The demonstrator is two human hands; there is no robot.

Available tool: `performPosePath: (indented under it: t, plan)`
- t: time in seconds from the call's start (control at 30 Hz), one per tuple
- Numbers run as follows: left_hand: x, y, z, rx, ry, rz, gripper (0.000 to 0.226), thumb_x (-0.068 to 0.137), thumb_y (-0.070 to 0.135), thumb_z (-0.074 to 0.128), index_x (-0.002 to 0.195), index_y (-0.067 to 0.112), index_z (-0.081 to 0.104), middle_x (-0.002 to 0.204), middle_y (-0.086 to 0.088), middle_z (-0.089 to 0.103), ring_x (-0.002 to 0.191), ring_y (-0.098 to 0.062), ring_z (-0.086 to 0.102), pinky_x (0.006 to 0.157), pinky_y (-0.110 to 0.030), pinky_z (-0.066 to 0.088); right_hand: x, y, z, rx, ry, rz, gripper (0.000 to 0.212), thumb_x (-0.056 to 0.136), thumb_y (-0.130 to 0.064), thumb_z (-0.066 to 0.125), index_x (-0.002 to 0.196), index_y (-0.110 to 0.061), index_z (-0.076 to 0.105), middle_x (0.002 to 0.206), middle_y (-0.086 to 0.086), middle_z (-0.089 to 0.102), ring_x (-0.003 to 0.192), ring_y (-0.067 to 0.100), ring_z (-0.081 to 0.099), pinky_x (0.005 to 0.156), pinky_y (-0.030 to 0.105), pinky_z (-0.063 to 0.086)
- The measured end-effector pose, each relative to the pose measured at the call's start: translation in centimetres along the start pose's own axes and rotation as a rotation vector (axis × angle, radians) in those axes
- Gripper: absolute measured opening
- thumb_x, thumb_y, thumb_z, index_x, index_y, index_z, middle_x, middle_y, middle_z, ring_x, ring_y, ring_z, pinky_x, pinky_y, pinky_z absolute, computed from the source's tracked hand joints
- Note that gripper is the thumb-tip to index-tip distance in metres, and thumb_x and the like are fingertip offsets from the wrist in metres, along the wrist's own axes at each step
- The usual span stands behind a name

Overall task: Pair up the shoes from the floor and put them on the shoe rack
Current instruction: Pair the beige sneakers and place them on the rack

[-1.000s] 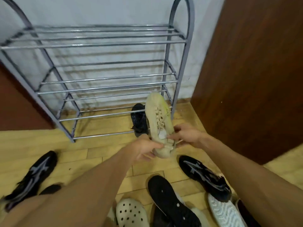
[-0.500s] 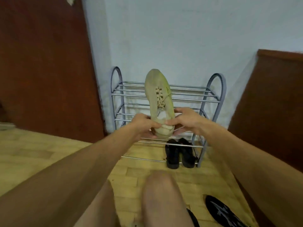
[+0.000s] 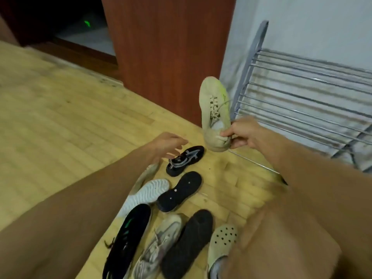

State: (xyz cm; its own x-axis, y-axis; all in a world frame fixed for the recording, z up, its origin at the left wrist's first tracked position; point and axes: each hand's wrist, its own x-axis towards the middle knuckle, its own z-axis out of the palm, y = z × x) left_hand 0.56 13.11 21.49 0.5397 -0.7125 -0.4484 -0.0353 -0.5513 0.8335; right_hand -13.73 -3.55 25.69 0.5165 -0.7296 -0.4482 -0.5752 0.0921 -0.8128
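My right hand grips the heel of a cream lace-up sneaker, held toe-up in the air in front of the grey metal shoe rack. My left hand hovers open, fingers spread, just above a black sneaker with grey stripes on the floor. Below lie several loose shoes: a white sole, an upturned black sole, a black shoe with green marks, a worn beige sneaker, a dark slipper and a cream perforated clog.
A brown wooden cabinet side stands left of the rack against the pale wall. Light wooden flooring stretches to the left. A dark doorway is at the top left. My knee fills the lower right.
My left hand has let go of the cream sneaker and dropped toward the black striped sneaker. The view has swung left and down; the right hand alone holds the sneaker.
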Motion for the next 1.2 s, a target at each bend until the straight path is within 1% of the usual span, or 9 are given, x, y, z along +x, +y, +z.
performPosePath:
  t: [0.17, 0.3, 0.4, 0.47, 0.67, 0.8, 0.97, 1.1, 1.2]
  plan:
    - [0.9, -11.3, -1.3, 0.028, 0.024, -0.232, 0.024, 0.091, 0.025, 0.059, 0.11, 0.011, 0.061, 0.102, -0.006, 0.061, 0.086, -0.02, 0.06, 0.081, -0.033, 0.049, 2.1, 5.0, 6.9, -0.064, -0.113, 0.153, 0.052, 0.079, 0.003, 0.073, 0.127, 0.001, 0.054, 0.128, 0.017, 0.06, 0.113, 0.039, 0.06, 0.087, 0.049, 0.055]
    - [2.1, -18.1, -1.7, 0.145, 0.091, -0.328, 0.035, 0.092, 0.017, 0.057, 0.125, 0.005, 0.056, 0.093, -0.002, 0.06, 0.077, -0.016, 0.056, 0.061, -0.015, 0.044, 4.3, 9.3, 11.9, -0.106, -0.201, 0.254, 0.037, 0.08, 0.003, 0.071, 0.114, -0.001, 0.059, 0.117, 0.016, 0.064, 0.11, 0.036, 0.062, 0.082, 0.046, 0.055]
    - [4.2, -21.8, -2.7, 0.313, 0.144, -0.403, 0.046, 0.09, 0.024, 0.06, 0.133, 0.009, 0.051, 0.133, -0.008, 0.054, 0.116, -0.026, 0.055, 0.092, -0.027, 0.045, 6.3, 12.2, 15.7, -0.104, -0.249, 0.306, 0.047, 0.079, 0.002, 0.073, 0.122, 0.0, 0.057, 0.122, 0.019, 0.064, 0.111, 0.036, 0.062, 0.084, 0.047, 0.056]
    - [6.1, -23.8, -3.7, 0.465, 0.171, -0.415, 0.056, 0.087, 0.034, 0.057, 0.137, 0.012, 0.044, 0.142, -0.009, 0.042, 0.125, -0.033, 0.048, 0.102, -0.035, 0.042, 7.6, 14.0, 17.8, -0.099, -0.271, 0.325, 0.049, 0.077, 0.0, 0.075, 0.124, -0.001, 0.058, 0.122, 0.018, 0.064, 0.109, 0.035, 0.063, 0.08, 0.045, 0.058]
    - [11.6, -26.5, -5.4, 0.306, 0.403, -0.616, 0.06, 0.094, 0.04, 0.043, 0.144, 0.011, 0.031, 0.144, -0.017, 0.035, 0.125, -0.037, 0.046, 0.084, -0.036, 0.041, 10.5, 19.6, 19.3, -0.184, -0.314, 0.339, 0.041, 0.078, -0.014, 0.076, 0.117, -0.007, 0.064, 0.113, 0.014, 0.068, 0.098, 0.031, 0.066, 0.069, 0.037, 0.06]
    - [14.1, -28.0, -5.6, 0.076, 0.527, -0.694, 0.054, 0.093, 0.04, 0.044, 0.133, 0.003, 0.044, 0.117, -0.016, 0.059, 0.096, -0.031, 0.059, 0.088, -0.04, 0.051, 11.1, 22.5, 17.0, -0.295, -0.345, 0.336, 0.041, 0.076, -0.02, 0.077, 0.113, -0.011, 0.063, 0.109, 0.01, 0.068, 0.097, 0.028, 0.065, 0.077, 0.043, 0.061]
    - [15.8, -28.5, -6.0, 0.117, 0.611, -0.675, 0.04, 0.083, 0.032, 0.063, 0.107, 0.0, 0.057, 0.088, -0.014, 0.062, 0.078, -0.027, 0.055, 0.061, -0.032, 0.046, 11.5, 22.7, 15.3, -0.317, -0.403, 0.283, 0.031, 0.076, -0.02, 0.077, 0.106, -0.017, 0.066, 0.1, 0.005, 0.069, 0.093, 0.024, 0.065, 0.076, 0.043, 0.061]
    - [15.1, -26.5, -5.5, 0.117, 0.442, -0.718, 0.032, 0.078, 0.034, 0.07, 0.068, 0.007, 0.057, 0.067, -0.009, 0.053, 0.059, -0.021, 0.044, 0.055, -0.027, 0.035, 11.0, 22.5, 15.0, -0.334, -0.375, 0.283, 0.031, 0.078, -0.017, 0.075, 0.108, -0.015, 0.067, 0.105, 0.007, 0.069, 0.094, 0.025, 0.065, 0.075, 0.042, 0.061]
    - [14.0, -24.0, -4.7, -0.1, 0.284, -0.733, 0.025, 0.073, 0.022, 0.077, 0.072, 0.007, 0.057, 0.066, -0.008, 0.053, 0.056, -0.018, 0.047, 0.053, -0.026, 0.043, 9.9, 22.0, 15.1, -0.317, -0.327, 0.299, 0.031, 0.08, -0.015, 0.074, 0.11, -0.012, 0.067, 0.107, 0.009, 0.069, 0.09, 0.023, 0.065, 0.071, 0.038, 0.061]
